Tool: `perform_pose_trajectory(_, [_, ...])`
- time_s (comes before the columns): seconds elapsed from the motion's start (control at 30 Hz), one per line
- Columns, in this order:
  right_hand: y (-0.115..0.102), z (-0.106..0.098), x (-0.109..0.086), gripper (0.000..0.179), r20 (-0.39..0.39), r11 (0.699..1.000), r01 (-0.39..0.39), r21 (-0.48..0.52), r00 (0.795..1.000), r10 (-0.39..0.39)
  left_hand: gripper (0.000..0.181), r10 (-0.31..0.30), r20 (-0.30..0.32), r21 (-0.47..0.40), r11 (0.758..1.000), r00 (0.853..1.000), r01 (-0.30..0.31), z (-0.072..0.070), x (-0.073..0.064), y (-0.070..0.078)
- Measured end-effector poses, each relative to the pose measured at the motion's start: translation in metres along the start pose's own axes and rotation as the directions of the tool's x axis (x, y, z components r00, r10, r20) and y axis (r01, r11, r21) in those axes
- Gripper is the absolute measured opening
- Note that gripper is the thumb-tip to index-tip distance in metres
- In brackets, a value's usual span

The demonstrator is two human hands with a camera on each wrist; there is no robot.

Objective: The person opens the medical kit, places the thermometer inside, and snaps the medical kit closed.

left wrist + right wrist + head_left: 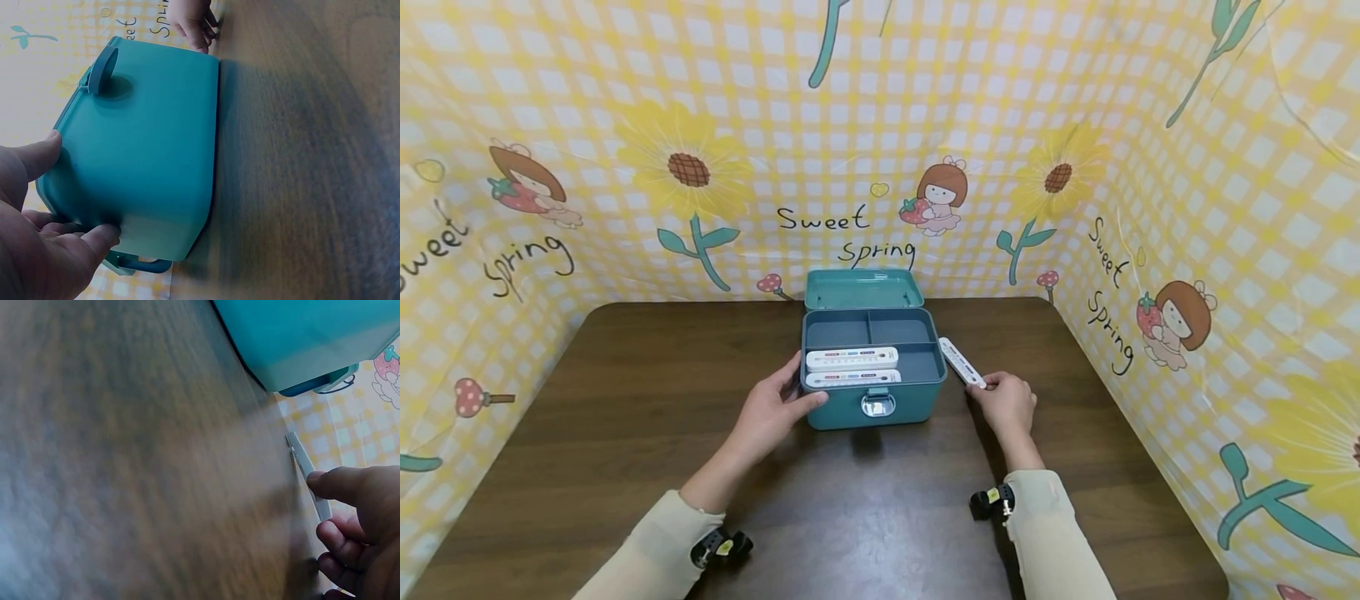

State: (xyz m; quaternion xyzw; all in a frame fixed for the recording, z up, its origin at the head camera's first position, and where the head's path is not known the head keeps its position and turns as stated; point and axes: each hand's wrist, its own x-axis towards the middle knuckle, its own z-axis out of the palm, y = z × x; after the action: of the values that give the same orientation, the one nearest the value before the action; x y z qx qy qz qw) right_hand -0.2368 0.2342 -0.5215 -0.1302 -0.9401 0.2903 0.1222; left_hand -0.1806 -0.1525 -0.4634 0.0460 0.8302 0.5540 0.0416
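A teal storage box (pixel 842 408) stands with its lid raised at the back and a metal latch on its front. My left hand (pixel 778 402) holds its front left corner, thumb on the front and fingers along the left side. Inside, two white thermometers (pixel 852 359) with printed scales lie one before the other in the front part of the divided tray. To the right of the box, my right hand (pixel 1006 406) pinches the near end of another white thermometer (pixel 961 362). In the right wrist view that thermometer (pixel 303 462) is edge-on, between thumb and fingers, low over the table.
The dark wooden table (pixel 647 417) bears the box near its back edge. A yellow checked cloth (pixel 880 125) with flowers and cartoon figures hangs behind and at both sides. The box's raised lid (pixel 865 289) stands close to the cloth at the back.
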Motion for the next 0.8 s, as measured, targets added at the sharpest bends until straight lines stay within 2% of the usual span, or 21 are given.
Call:
perform_pose_trajectory(0.2, [0.002, -0.002, 0.001, 0.033, -0.036, 0.998, -0.033, 0.062, 0.999, 0.036, 0.095, 0.001, 0.001, -0.003, 1.0, 1.0, -0.001, 0.0, 0.0, -0.001])
perform_pose_trajectory(0.57, [0.008, -0.011, 0.005, 0.032, -0.08, 0.985, -0.034, 0.171, 0.996, 0.049, 0.096, -0.005, -0.004, 0.001, 1.0, 1.0, 0.005, 0.0, -0.001, 0.0])
perform_pose_trajectory(0.8, [0.009, -0.024, 0.007, 0.033, -0.1, 0.975, -0.03, 0.221, 0.994, 0.054, 0.096, -0.008, -0.003, 0.002, 1.0, 1.0, 0.008, 0.0, -0.001, 0.001])
